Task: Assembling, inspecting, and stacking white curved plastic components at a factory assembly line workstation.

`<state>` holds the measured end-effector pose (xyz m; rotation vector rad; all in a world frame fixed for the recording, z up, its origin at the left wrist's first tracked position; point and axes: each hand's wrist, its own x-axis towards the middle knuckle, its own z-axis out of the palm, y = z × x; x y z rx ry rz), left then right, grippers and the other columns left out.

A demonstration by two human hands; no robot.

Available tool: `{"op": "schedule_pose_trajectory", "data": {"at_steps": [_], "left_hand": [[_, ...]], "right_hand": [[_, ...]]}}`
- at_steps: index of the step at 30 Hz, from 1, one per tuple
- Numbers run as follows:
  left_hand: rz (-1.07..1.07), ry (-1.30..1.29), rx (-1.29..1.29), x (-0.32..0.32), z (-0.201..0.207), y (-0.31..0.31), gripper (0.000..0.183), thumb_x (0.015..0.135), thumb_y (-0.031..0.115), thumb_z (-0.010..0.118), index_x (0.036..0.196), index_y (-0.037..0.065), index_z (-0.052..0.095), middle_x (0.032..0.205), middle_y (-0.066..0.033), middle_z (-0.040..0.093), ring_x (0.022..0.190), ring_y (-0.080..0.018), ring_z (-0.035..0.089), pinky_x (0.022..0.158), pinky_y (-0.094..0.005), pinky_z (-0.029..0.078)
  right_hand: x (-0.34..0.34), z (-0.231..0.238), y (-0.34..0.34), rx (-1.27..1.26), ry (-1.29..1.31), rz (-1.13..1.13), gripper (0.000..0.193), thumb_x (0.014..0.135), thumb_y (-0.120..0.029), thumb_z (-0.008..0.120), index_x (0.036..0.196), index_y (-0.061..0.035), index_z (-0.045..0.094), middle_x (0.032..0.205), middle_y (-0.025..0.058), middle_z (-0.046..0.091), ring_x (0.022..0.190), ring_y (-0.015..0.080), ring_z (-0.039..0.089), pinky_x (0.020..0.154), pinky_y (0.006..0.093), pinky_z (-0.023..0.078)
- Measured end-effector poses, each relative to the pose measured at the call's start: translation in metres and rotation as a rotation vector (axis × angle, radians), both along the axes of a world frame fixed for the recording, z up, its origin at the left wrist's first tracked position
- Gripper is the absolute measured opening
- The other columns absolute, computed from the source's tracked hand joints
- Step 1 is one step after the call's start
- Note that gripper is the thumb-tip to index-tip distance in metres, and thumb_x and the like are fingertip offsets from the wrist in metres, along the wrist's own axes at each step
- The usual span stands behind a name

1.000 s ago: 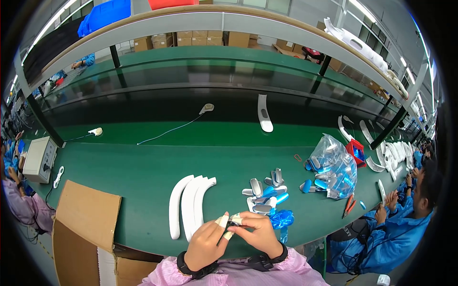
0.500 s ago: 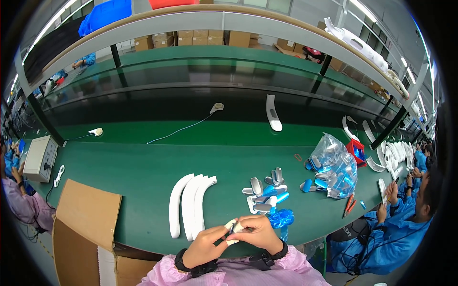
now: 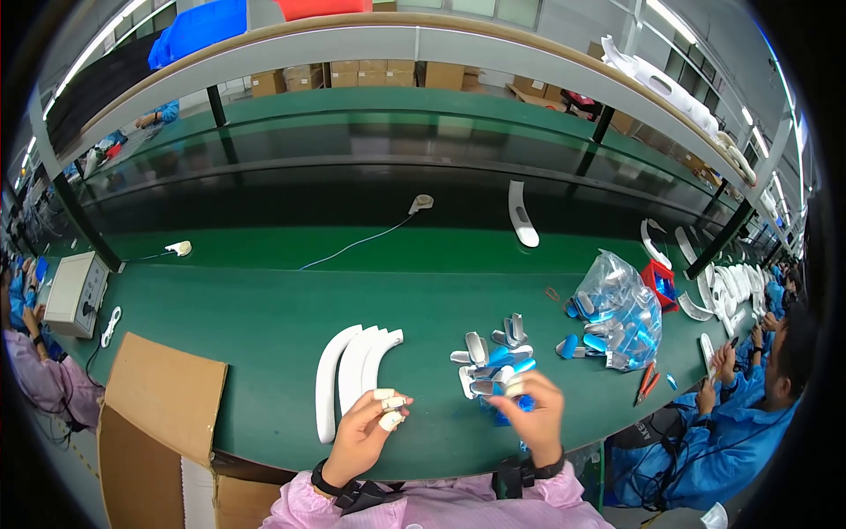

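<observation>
"Hovering at the near edge of the small blue and silver parts (image 3: 493, 357), is that the right hand (image 3: 539, 416)?"

"Yes. Its fingers and thumb bend toward each other. I can't tell whether they pinch anything, or whether they touch the parts. Some crumpled blue plastic (image 3: 503, 418) shows beneath the thumb."

"And the left hand (image 3: 357, 438)?"

"It's well apart from the right one, in front of the person, fingers curled in toward the thumb. Pale covers (image 3: 392, 420) sit on the fingertips. Something tiny could be tucked between them, but I can't make it out."

"What lies nearest to it?"

"The long white curved pieces (image 3: 327, 379), side by side on the green table (image 3: 282, 300), just beyond that hand. The blue and silver parts lie to their right, loosely heaped."

"What about farther right?"

"A clear plastic bag (image 3: 627, 304) with more such parts in and around it, a red bin (image 3: 659, 284) just beside it, and red-handled pliers (image 3: 648, 383) nearer the table's edge. Past those sits a co-worker in a blue jacket (image 3: 736, 454)."

"And on the left?"

"An open cardboard box (image 3: 167, 379) at the near edge, with a pale metal box (image 3: 75, 295) beyond it and a short white cord (image 3: 111, 326) beside that."
</observation>
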<state>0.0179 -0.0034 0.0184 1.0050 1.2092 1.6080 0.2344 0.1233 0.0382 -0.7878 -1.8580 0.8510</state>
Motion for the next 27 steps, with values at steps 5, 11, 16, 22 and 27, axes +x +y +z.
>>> {"op": "schedule_pose_trajectory", "data": {"at_steps": [5,11,16,22,27], "left_hand": [[-0.024,0.099,-0.003,-0.003,-0.001,-0.001,0.023,0.091,0.001,0.055,0.112,-0.006,0.059,0.104,-0.0082,0.053,0.086,-0.0144,0.058,0.072,-0.0247,0.047],[-0.039,0.111,-0.022,-0.001,-0.002,-0.002,0.031,0.087,-0.003,0.06,0.118,-0.003,0.06,0.103,-0.0074,0.054,0.092,-0.0133,0.059,0.08,-0.0245,0.049],[-0.04,0.111,-0.009,0.003,-0.003,0.0,0.03,0.085,-0.003,0.062,0.115,-0.003,0.062,0.098,-0.0078,0.058,0.09,-0.0131,0.061,0.078,-0.0242,0.051],[-0.006,0.083,0.002,0.005,-0.008,-0.002,0.025,0.083,-0.005,0.065,0.107,-0.005,0.063,0.095,-0.009,0.063,0.087,-0.0136,0.063,0.077,-0.0241,0.052],[-0.003,-0.214,-0.034,0.005,-0.015,-0.008,0.018,0.081,-0.007,0.067,0.098,-0.006,0.061,0.095,-0.0108,0.065,0.088,-0.0154,0.065,0.079,-0.0258,0.054]], "right_hand": [[0.048,-0.021,0.01,0.235,-0.628,-0.128,0.016,0.063,-0.008,0.078,0.074,-0.0033,0.067,0.072,0.0079,0.062,0.072,0.027,0.057,0.063,0.0353,0.047],[0.059,0.004,0.005,0.091,-0.833,0.11,0.023,0.066,-0.016,0.079,0.083,-0.0035,0.07,0.083,0.0092,0.065,0.079,0.0283,0.057,0.07,0.0362,0.047],[0.006,0.025,-0.003,0.059,-0.301,0.249,0.034,0.068,-0.019,0.082,0.097,-0.0058,0.071,0.099,0.0072,0.063,0.091,0.0237,0.058,0.079,0.0323,0.046],[-0.051,0.015,-0.013,-0.196,-0.035,0.531,0.027,0.071,-0.009,0.079,0.096,-0.0049,0.07,0.094,0.0075,0.064,0.088,0.0204,0.058,0.08,0.0309,0.045],[-0.048,-0.006,-0.011,-0.745,0.215,0.65,0.011,0.078,-0.002,0.073,0.087,0.0003,0.067,0.091,0.0054,0.063,0.087,0.0183,0.057,0.078,0.0304,0.045]]}}
